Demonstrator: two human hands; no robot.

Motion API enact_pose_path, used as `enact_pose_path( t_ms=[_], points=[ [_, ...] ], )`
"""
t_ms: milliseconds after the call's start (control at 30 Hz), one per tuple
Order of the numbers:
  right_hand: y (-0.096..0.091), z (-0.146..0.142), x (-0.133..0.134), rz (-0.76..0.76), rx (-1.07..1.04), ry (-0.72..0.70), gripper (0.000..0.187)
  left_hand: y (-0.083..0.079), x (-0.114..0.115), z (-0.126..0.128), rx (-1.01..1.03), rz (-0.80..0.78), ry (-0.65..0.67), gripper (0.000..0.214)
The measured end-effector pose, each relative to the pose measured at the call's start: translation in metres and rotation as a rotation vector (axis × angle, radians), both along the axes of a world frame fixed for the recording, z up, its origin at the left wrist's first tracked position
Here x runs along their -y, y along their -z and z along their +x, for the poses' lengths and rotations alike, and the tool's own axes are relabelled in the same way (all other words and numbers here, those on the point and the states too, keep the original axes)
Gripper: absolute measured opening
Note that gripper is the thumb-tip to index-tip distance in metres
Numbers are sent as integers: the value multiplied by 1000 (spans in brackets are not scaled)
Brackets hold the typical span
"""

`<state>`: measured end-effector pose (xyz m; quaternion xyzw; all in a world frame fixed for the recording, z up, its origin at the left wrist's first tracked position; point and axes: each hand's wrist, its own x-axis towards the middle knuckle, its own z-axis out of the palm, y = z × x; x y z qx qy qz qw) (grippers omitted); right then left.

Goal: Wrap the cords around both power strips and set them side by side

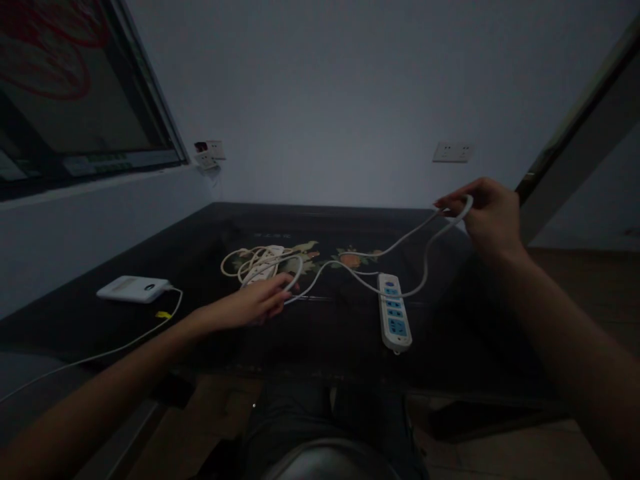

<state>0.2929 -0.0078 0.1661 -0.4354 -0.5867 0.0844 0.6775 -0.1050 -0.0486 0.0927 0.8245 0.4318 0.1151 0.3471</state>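
A white power strip (395, 313) with blue sockets lies on the dark table (330, 320). Its white cable (350, 268) runs up in a loop to my right hand (484, 215), which is raised at the right and pinches the cable's bend. Another length of the cable goes across to my left hand (263, 300), low over the table, whose fingers are closed on a loop of it. Just behind my left hand lies a second, cream-coloured strip with its cable coiled (260, 261).
A white flat device (134, 289) with a cable running off to the left lies at the table's left side. Wall sockets (453, 151) sit on the back wall, more in the left corner (210, 155). A window is at upper left.
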Motion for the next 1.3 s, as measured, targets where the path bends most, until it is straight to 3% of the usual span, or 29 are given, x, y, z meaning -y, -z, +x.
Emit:
enact_pose_path(
  t_ms=[100, 200, 367, 567, 800, 1167, 1300],
  points=[
    [2, -3, 3, -29, 33, -29, 12, 26, 2, 17, -127, 19, 76, 29],
    [5, -2, 2, -66, 76, -59, 12, 48, 2, 34, -290, 215, 148, 21],
    [7, -1, 6, -149, 240, -43, 15, 69, 1, 54, -454, 388, 273, 18],
    [4, -10, 22, -107, 513, -15, 15, 80, -1, 75, -499, 558, 263, 29],
    [2, -26, 39, -89, 671, -35, 18, 110, -10, 89, -427, 660, 167, 51],
    [11, -26, 49, -129, 607, -36, 11, 115, 4, 64, -178, 567, 272, 42],
    [17, -22, 54, -142, 597, -50, 11, 113, -3, 53, -143, 549, 323, 37]
  ],
)
